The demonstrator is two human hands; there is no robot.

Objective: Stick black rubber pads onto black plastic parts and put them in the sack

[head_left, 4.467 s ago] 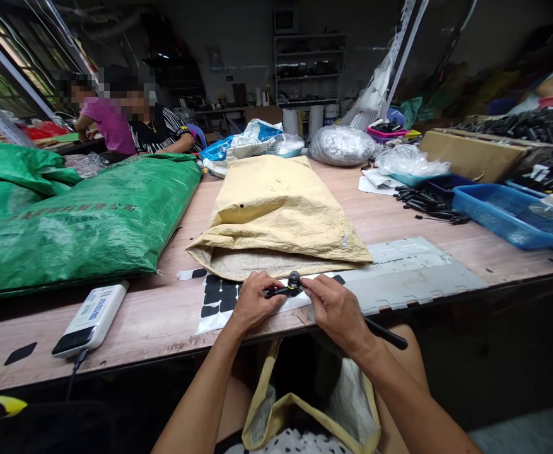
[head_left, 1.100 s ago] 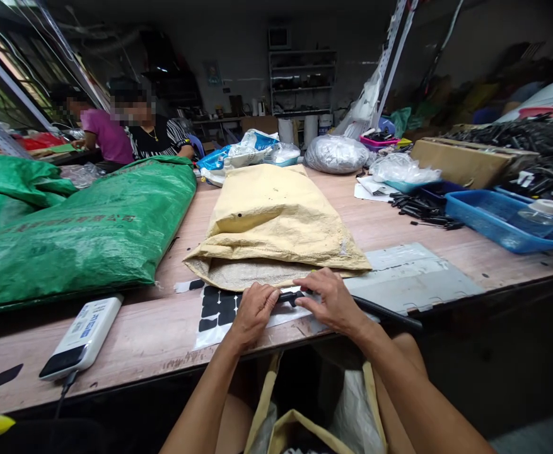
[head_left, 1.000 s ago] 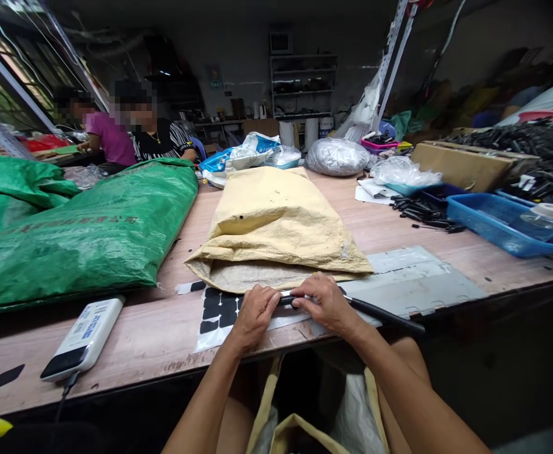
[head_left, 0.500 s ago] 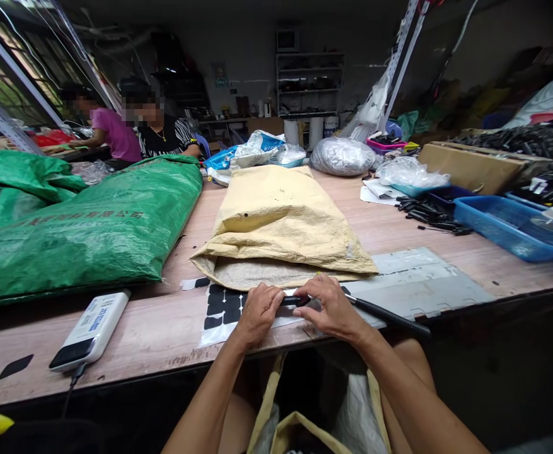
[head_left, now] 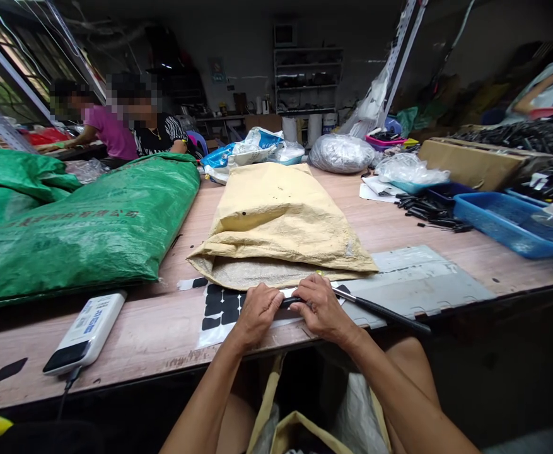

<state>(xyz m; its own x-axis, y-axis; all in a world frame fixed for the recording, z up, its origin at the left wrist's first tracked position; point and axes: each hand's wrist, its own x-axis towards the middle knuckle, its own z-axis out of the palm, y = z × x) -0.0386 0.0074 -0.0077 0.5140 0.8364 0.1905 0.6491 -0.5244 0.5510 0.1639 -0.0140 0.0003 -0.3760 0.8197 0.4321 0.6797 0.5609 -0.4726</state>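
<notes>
Near the table's front edge, my left hand [head_left: 258,313] is closed on one end of a short black rod [head_left: 291,302]. My right hand [head_left: 322,306] pinches the other end, its fingers closed. Under and beside my hands lies a sheet of black stickers [head_left: 223,305]. A long black-handled tool [head_left: 387,311] with a metal shaft rests just right of my right hand. Behind my hands lies a beige sack [head_left: 280,221], its open mouth towards me. A grey plate [head_left: 427,277] lies flat on the right.
A full green sack [head_left: 101,233] and a white power bank [head_left: 86,331] with a cable are on the left. On the right sit a blue tray [head_left: 512,227] and black parts [head_left: 430,211]. Other people are at the back left and far right. An open beige bag [head_left: 299,429] hangs below the table edge.
My right hand has moved left, closer to my left hand, and its fingers have closed further around the black rod. At the far right, more of a person shows.
</notes>
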